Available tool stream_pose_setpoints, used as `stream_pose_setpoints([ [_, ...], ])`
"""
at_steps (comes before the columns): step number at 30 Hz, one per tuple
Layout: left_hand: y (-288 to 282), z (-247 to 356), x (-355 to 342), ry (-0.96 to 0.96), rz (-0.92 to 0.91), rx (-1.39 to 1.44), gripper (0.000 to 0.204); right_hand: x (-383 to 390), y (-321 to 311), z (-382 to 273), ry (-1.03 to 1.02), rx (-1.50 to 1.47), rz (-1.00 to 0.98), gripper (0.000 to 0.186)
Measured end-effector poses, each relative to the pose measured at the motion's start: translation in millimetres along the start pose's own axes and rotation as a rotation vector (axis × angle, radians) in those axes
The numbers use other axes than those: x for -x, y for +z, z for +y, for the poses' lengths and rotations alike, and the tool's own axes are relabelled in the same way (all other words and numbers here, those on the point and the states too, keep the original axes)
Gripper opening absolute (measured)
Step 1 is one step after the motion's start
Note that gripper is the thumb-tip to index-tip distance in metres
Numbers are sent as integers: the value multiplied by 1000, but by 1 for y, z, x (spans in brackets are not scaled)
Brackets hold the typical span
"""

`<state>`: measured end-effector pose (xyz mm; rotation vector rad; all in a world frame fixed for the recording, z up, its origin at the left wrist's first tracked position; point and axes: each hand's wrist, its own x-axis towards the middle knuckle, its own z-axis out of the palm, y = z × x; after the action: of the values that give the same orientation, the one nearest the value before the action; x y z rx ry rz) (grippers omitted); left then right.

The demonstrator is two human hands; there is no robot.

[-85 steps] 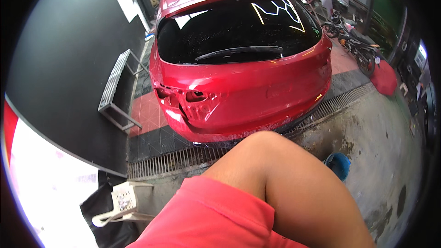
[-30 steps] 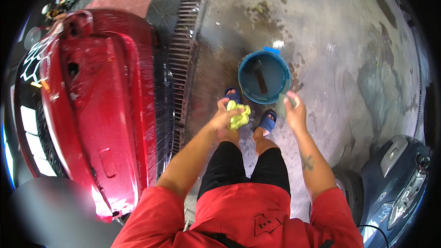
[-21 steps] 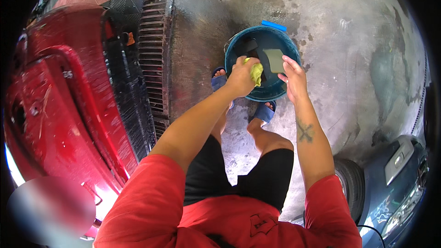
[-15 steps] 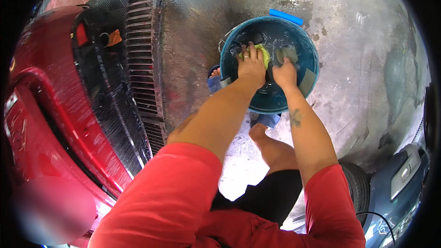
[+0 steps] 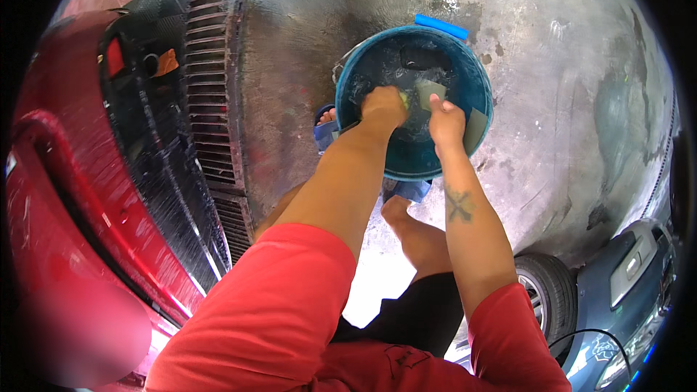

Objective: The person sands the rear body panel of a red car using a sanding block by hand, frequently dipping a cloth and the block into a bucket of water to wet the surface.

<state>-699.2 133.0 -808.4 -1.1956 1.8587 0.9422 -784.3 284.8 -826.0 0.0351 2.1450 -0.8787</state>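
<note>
Both hands are inside a round blue-green bucket (image 5: pixel 486 91) of water. My left hand (image 5: pixel 385 105) is closed in a fist over a crumpled yellow-green cloth (image 5: pixel 405 99), mostly hidden by the fingers. Beside it, my right hand (image 5: pixel 447 125) pinches a grey-green piece of what looks like sandpaper (image 5: pixel 430 91), thumb on top. Another grey-green piece (image 5: pixel 475 131) leans on the bucket's right wall. A dark rectangular piece (image 5: pixel 425 57) lies in the water at the far side.
A blue bar (image 5: pixel 441 27) lies by the bucket's far rim. On the left are a red car panel (image 5: pixel 69 87) and a slotted drain grate (image 5: pixel 210 80). A tyre (image 5: pixel 548 297) and dark blue car part (image 5: pixel 617 305) stand at lower right. My sandalled foot (image 5: pixel 327 127) is left of the bucket.
My left hand has gone from spread fingers on the yellow-green cloth to a fist around it. The right hand has drawn slightly nearer me, and the dark piece shows more fully.
</note>
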Motion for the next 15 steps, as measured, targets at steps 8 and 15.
stream_pose_setpoints([
  [8, -99, 26, 127, 221, 84, 1271, 38, 139, -114, -115, 31, -482, -3, 22],
  [15, -248, -63, 265, 496, 15, 1540, 46, 194, -160, -135, -31, -408, -96, 49],
])
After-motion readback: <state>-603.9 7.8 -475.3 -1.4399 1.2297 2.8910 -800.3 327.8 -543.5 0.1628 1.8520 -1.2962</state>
